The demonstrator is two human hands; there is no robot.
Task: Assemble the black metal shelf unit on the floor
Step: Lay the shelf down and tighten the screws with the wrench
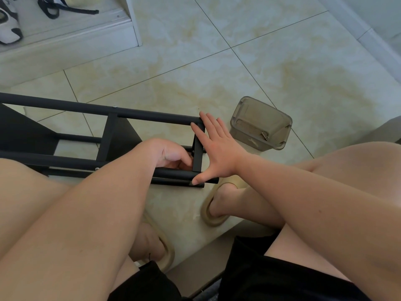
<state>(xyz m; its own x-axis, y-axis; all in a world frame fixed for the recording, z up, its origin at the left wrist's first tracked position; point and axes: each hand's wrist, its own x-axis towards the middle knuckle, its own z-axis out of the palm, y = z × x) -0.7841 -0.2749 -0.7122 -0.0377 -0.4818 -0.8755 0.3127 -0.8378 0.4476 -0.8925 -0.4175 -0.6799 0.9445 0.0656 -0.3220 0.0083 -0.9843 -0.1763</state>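
shelf unit (152, 115) runs leftward; open right hand (217, 148) lies flat against its end bar (198, 157), left hand (171, 154) curls just inside, grip unclear.

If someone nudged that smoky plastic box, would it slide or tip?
Probably slides easily: the plastic box looks thin-walled and nearly empty, on glossy floor tiles. Flat sides make rolling unlikely. The small metal part inside might rattle.

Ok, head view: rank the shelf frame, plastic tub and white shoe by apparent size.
1. shelf frame, largest.
2. plastic tub.
3. white shoe, smallest as seen, but it lies farther off and the picture's edge cuts it, so unsure.
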